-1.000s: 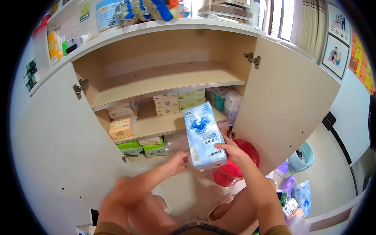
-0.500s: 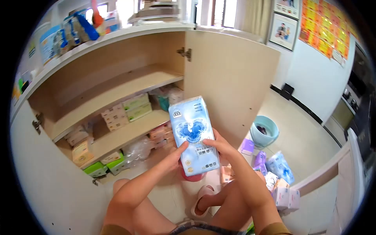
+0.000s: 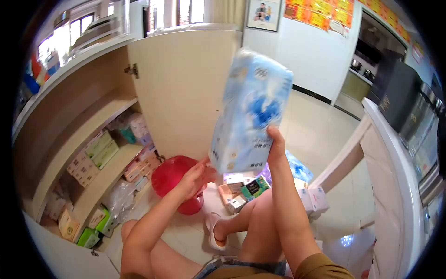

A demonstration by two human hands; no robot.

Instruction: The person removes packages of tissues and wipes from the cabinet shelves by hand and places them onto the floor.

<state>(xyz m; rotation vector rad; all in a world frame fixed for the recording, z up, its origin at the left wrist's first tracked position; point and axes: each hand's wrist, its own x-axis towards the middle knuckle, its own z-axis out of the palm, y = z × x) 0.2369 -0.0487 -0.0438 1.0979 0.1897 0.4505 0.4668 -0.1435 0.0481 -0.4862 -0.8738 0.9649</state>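
A large blue-and-white tissue pack (image 3: 253,111) is held up in front of me, slightly blurred by motion. My right hand (image 3: 276,145) grips its right side low down, thumb on the printed front. At the lower left corner of the pack is my left hand (image 3: 197,179), fingers stretched out and holding nothing; whether they still touch the wrapper I cannot tell. Under that hand stands a red bucket (image 3: 172,174) on the floor. Several smaller tissue packs lie beyond my knee, among them a dark green one (image 3: 255,187).
To the left, an open cabinet (image 3: 60,144) holds tissue packs (image 3: 103,149) and a clear plastic bag (image 3: 121,202) on its lower levels. Its swung-out door (image 3: 181,93) stands behind the bucket. A white table (image 3: 390,186) is at the right.
The tissue pack has moved up and right in my right hand, while my left hand has come away from its front. My view has turned right, and the red bucket shows more fully.
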